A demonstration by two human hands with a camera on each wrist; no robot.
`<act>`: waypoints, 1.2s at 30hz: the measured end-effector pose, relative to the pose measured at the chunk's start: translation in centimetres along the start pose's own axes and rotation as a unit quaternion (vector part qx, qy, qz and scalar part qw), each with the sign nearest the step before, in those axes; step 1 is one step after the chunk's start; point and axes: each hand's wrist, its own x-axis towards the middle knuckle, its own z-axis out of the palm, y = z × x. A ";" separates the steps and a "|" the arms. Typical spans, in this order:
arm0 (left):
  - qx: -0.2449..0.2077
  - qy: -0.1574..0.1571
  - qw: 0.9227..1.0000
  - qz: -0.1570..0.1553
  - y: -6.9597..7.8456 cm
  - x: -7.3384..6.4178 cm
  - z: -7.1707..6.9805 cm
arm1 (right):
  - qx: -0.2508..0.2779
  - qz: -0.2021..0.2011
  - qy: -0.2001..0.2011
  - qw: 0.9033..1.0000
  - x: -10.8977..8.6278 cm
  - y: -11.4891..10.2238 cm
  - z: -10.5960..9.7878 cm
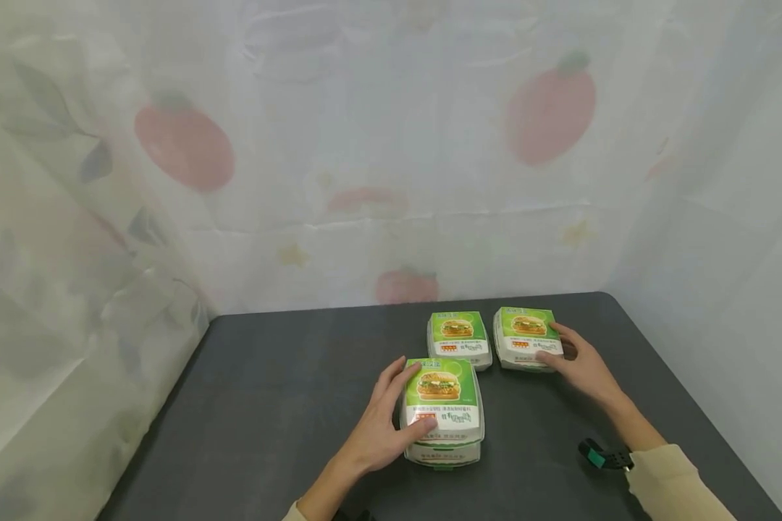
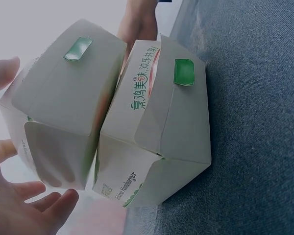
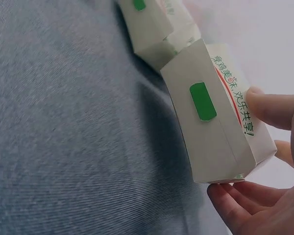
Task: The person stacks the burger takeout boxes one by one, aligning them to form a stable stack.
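Four hamburger boxes, white with green lids and a burger picture, are on the dark table. My left hand [image 1: 381, 427] lies round the left side of the upper hamburger box [image 1: 446, 420] in the front stack. Its fingers [image 2: 39, 196] reach along the side, fairly straight, with the thumb close over the lid. Under that sits the lower hamburger box [image 2: 171, 117]. At the back right, my right hand [image 1: 583, 365] pinches a hamburger box [image 3: 206, 127], thumb over its front edge and fingers at its right side.
Another hamburger box [image 1: 459, 336] stands behind the stack, left of the one at my right hand. The table [image 1: 287, 405] meets a pale fruit-print curtain [image 1: 378, 239] at the back, and more sheeting hangs at both sides.
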 end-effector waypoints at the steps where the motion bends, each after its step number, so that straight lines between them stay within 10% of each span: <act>1: -0.001 -0.001 1.000 0.000 0.0 0.0 0.0 | 0.002 -0.001 0.001 1.000 -0.1 -0.1 -0.1; 36: -0.004 0.009 1.000 0.000 0.0 0.0 0.3 | 0.074 -0.087 0.003 0.993 -3.6 -7.9 -2.7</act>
